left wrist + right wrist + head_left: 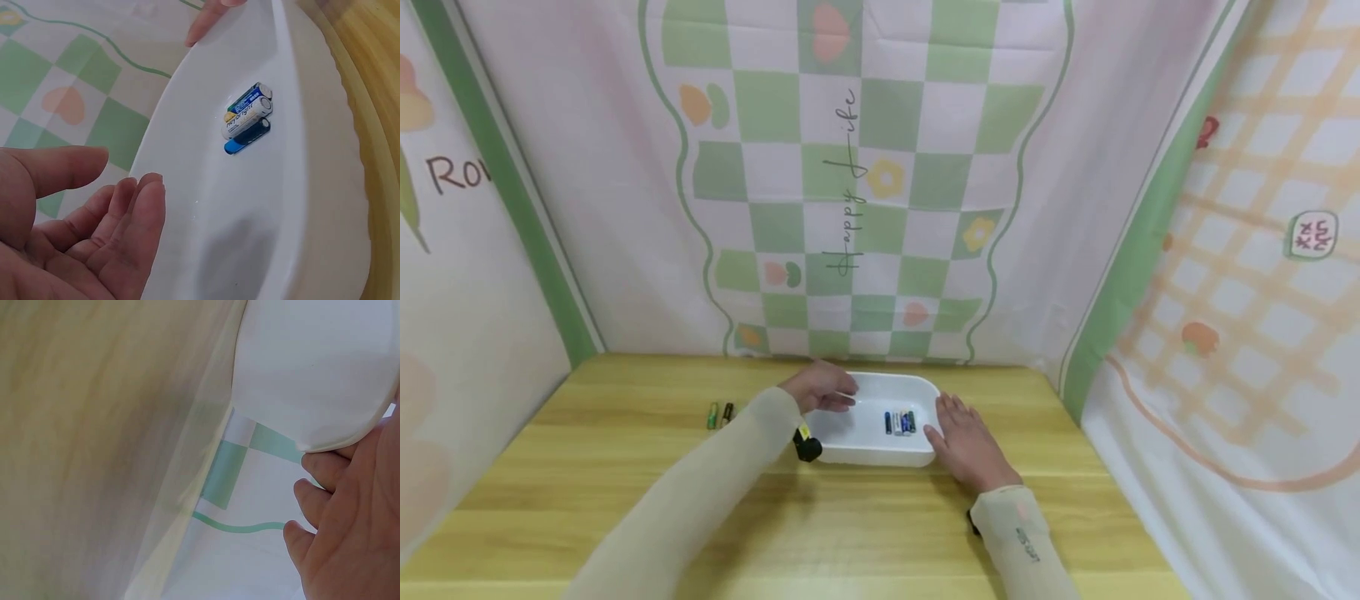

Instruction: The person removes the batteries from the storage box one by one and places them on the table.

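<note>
A white tray [868, 457] stands on the wooden table, with several batteries [900, 423] side by side in its right half. They show blue, white and green wrappers in the left wrist view, where one white battery [247, 119] lies among blue ones. My left hand [823, 387] hovers over the tray's left end, fingers loosely bent, thumb apart, nothing between them. Against the tray's right side rests my right hand [967, 446], its fingers extended along the rim. In the right wrist view, those fingers [325, 500] lie by the tray's outer edge.
Left of the tray, a green battery [712, 416] and a dark battery [727, 414] lie on the table [880, 533], close to my left sleeve [715, 483]. A checked curtain [865, 208] hangs behind the table's back edge; a patterned cloth [1240, 333] hangs at the right.
</note>
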`<state>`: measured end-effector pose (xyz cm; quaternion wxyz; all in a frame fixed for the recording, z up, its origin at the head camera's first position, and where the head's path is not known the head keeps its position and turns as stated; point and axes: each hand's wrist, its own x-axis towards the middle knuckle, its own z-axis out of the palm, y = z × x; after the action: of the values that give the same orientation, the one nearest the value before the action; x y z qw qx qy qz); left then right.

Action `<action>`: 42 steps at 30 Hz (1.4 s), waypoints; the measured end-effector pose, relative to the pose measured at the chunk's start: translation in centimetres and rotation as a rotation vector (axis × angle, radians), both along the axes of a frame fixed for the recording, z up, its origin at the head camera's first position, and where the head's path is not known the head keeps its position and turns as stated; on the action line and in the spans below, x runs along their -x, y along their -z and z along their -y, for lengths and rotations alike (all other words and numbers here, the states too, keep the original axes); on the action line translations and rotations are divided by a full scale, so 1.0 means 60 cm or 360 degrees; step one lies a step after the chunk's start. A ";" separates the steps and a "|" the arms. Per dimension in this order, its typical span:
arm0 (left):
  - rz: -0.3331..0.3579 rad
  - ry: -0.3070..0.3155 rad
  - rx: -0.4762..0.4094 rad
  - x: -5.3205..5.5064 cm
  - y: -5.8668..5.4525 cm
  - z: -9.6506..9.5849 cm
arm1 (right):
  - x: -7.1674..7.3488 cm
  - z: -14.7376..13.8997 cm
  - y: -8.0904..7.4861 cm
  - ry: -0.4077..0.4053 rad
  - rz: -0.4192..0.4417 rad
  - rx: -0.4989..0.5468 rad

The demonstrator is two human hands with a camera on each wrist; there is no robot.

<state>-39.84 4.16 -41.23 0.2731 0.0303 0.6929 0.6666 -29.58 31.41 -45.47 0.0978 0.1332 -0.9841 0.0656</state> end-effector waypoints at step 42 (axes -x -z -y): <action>-0.0120 -0.0331 0.0338 0.011 0.076 -0.114 | -0.003 0.005 0.000 0.0021 0.0020 0.0029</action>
<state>-40.47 10.99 -45.78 0.1781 -0.0458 0.7687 0.6127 -29.39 31.12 -45.46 0.0934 0.1252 -0.9849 0.0748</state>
